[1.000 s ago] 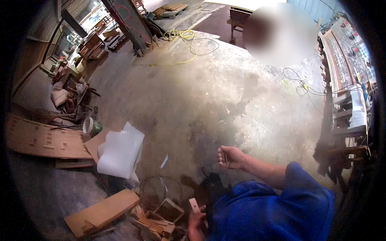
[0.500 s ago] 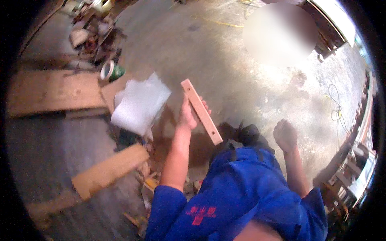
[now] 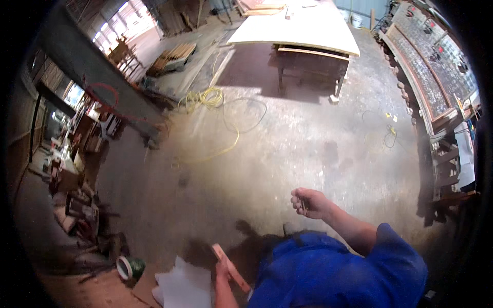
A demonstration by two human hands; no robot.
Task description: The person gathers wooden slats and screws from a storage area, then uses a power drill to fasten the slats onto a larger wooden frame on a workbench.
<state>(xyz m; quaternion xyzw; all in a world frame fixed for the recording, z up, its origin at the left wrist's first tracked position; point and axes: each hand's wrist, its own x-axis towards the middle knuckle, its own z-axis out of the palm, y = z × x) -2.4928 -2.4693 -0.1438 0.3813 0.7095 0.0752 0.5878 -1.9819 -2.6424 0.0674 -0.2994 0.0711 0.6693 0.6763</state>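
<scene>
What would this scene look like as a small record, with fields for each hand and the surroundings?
Left side: left hand gripping a wooden bar
Right side: right hand with fingers curled, seemingly around something small and thin, too unclear to name
Clothing: blue top
Lower left: white sheet, green container with a white rim
Floor: yellow cable, partly coiled
Far end: white-topped table
Upper left: dark post
</scene>
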